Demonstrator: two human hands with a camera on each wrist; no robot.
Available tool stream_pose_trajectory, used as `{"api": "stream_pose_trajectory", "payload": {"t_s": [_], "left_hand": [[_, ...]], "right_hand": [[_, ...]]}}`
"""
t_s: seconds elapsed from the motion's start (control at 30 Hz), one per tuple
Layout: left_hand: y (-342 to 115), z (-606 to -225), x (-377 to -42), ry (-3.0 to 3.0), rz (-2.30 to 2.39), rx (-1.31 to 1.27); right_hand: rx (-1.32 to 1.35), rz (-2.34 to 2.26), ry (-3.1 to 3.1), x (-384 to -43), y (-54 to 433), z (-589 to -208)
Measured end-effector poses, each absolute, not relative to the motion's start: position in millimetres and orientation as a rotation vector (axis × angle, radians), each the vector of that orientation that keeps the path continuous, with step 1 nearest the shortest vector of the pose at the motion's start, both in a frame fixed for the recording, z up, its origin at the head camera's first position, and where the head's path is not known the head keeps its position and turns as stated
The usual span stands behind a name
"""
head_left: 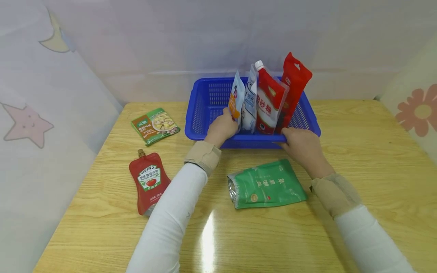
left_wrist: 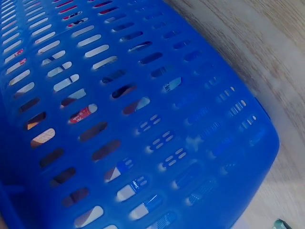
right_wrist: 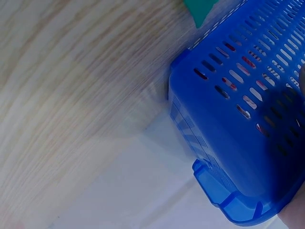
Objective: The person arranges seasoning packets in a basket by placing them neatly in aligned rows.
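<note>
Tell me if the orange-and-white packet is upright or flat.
Upright: the packet stands in the blue basket, top pointing up, left hand at its lower end.

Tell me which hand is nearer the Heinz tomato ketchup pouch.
Left. The left hand is beyond the Heinz tomato ketchup pouch, to its right; the right hand is farther right, gripping the blue basket.

The left sleeve hid a lower corner of the ketchup pouch. The left wrist view cut off the basket (packets behind its slots showed only as slivers), and the right wrist view's top edge cropped the green pouch.
</note>
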State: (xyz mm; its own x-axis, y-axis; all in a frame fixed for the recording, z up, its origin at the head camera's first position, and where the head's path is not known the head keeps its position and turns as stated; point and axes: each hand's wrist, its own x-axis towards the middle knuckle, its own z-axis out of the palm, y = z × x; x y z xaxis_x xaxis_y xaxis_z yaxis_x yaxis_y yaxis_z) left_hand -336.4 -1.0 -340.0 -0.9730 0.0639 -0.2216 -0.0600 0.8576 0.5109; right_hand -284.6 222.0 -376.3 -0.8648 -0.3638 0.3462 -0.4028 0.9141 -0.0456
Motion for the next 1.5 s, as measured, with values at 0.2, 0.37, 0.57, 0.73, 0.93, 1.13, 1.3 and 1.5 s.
{"api": "stream_pose_trajectory", "payload": {"t_s": [0.2, 0.37, 0.57, 0.73, 0.93, 1.13, 1.3, 1.5], "left_hand": [[3, -343, -336, 2.889, 0.787, -0.116], [1, -344, -332, 3.024, 1.126, -0.170], [-3, -350, -318, 3.037, 1.713, 0.085], [2, -356, -296, 3.018, 1.809, 0.264], [10, -354, -262, 2.841, 1.608, 0.470], [13, -354, -238, 2.835, 0.905, 0.652], [11, -368, -228, 2.798, 0.525, 0.660], [8, -385, -223, 2.729, 0.455, 0.554]], "right_hand": [[0.563, 0.162, -2.746, -285, 223, -377], [0.563, 0.166, -2.747, -285, 221, -375], [0.561, 0.162, -2.736, -285, 223, -377], [0.552, 0.165, -2.738, -285, 223, -379], [0.546, 0.161, -2.745, -286, 222, -378], [0.532, 0.154, -2.763, -286, 221, -377], [0.545, 0.165, -2.730, -286, 222, -378], [0.554, 0.174, -2.727, -285, 222, -378]]}}
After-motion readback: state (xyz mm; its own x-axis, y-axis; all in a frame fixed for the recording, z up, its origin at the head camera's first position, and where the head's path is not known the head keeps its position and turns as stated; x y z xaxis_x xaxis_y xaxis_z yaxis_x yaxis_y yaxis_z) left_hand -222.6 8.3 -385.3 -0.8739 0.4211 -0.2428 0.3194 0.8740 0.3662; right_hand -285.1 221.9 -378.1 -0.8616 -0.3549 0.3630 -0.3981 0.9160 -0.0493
